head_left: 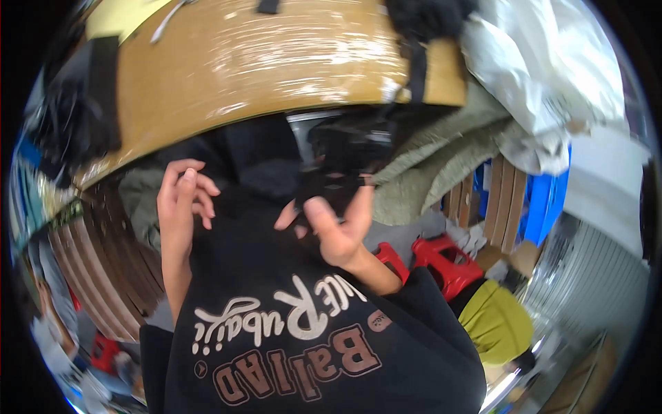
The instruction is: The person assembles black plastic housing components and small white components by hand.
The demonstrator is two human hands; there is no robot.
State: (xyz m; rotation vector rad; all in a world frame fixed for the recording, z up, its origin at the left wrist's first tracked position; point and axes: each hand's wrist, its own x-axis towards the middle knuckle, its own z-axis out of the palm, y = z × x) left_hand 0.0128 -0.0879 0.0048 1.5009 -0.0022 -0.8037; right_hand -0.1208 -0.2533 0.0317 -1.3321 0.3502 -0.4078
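Note:
My left hand [185, 203] is raised in front of my black shirt, its fingers loosely curled and apart, with nothing in it. To its right, my right hand [338, 228] is closed round a dark black object [348, 148] with a glossy upper part. Motion smears that object and the hand, so its kind cannot be made out. It is held just below the near edge of the table [269, 62], whose brown top is covered in clear plastic film. Black fabric [258, 148] lies over my lap beneath the table edge, between the two hands.
A black bundle with a strap [420, 41] lies at the table's right end, next to white plastic bags [545, 55]. Black plastic-wrapped goods [76, 110] stand at the left. Red stools [445, 262], stacked cardboard [507, 203] and a person in yellow-green [495, 321] are at the right.

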